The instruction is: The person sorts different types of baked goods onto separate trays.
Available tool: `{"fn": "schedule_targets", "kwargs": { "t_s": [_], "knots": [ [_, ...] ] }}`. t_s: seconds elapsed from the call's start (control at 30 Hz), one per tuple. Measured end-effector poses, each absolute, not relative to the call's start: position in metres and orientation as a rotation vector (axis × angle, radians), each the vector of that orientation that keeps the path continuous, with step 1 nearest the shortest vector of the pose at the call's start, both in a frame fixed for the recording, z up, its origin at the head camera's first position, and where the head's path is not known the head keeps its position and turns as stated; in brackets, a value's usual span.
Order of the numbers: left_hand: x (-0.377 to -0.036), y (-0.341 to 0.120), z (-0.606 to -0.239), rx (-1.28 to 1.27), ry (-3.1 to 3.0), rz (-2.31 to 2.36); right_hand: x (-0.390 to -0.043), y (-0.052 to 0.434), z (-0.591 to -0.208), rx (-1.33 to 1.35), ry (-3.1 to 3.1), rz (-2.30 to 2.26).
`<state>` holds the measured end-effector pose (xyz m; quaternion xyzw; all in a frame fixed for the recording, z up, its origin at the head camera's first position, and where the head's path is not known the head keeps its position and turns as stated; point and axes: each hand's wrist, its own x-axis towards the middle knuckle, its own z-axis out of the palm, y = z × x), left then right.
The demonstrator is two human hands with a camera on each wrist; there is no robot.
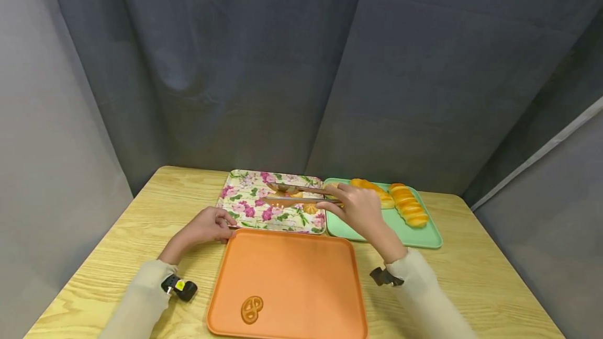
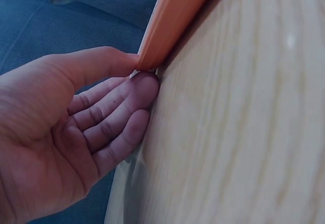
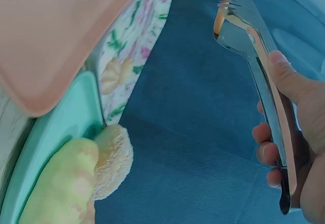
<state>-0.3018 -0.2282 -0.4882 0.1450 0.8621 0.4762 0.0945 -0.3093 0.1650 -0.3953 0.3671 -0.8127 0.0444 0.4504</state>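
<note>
My right hand (image 1: 352,207) (image 3: 292,132) grips metal tongs (image 1: 297,200) (image 3: 254,51) and holds them above a floral tray (image 1: 247,205) (image 3: 139,28), their tips pointing left. The tong arms stand slightly apart, and I cannot tell whether anything is between them. A small golden pastry (image 1: 309,207) (image 3: 114,74) lies on the floral tray below. My left hand (image 1: 204,226) (image 2: 76,132) pinches the far left corner of an orange tray (image 1: 287,266) (image 2: 172,16), thumb on the rim and fingers beneath. A pretzel-shaped cookie (image 1: 252,309) lies at the near edge of the orange tray.
A green tray (image 1: 400,233) (image 3: 56,127) at the back right holds long glazed rolls (image 1: 408,204) (image 3: 61,183) and a round bun (image 3: 114,158). All three trays sit on a wooden table (image 1: 141,213) (image 2: 244,132). Grey curtains close in the back and sides.
</note>
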Motion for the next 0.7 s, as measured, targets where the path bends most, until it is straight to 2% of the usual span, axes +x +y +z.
{"fn": "schedule_targets", "kwargs": {
  "t_s": [0.7],
  "knots": [
    [-0.300,-0.227,-0.487,0.419,2.541,1.439,-0.340,0.171,-0.420,0.892,-2.201,0.003]
  ]
}}
